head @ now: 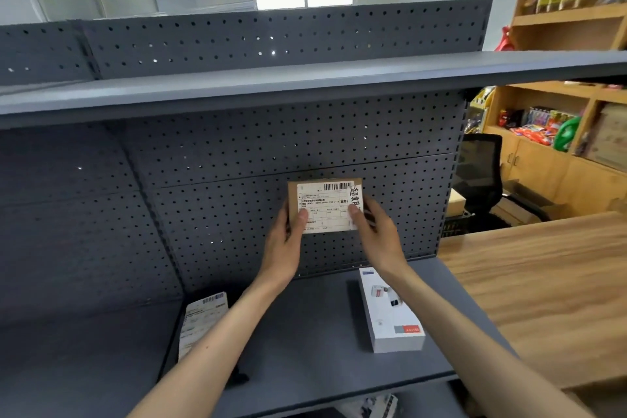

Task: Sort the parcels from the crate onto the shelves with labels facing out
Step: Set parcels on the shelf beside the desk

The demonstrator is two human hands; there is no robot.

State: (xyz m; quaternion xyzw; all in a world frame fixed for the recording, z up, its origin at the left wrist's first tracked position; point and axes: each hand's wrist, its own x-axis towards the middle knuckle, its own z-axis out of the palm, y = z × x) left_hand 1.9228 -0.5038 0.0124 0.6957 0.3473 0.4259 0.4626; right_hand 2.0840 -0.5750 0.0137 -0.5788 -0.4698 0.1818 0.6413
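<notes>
Both hands up at the grey shelf (pixel 305 332): left hand (pixel 283 241) and right hand (pixel 376 234) pinch the brown parcel (pixel 324 205) by its sides, label toward us, held above the shelf against the pegboard back (pixel 237 214). White box (pixel 390 312) lies right, labelled packet (pixel 200 319) left; wooden worktop (pixel 543 281) alongside.

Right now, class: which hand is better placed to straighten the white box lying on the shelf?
Probably the right hand: the white box lies directly beneath its forearm, while the left hand is farther away.
</notes>
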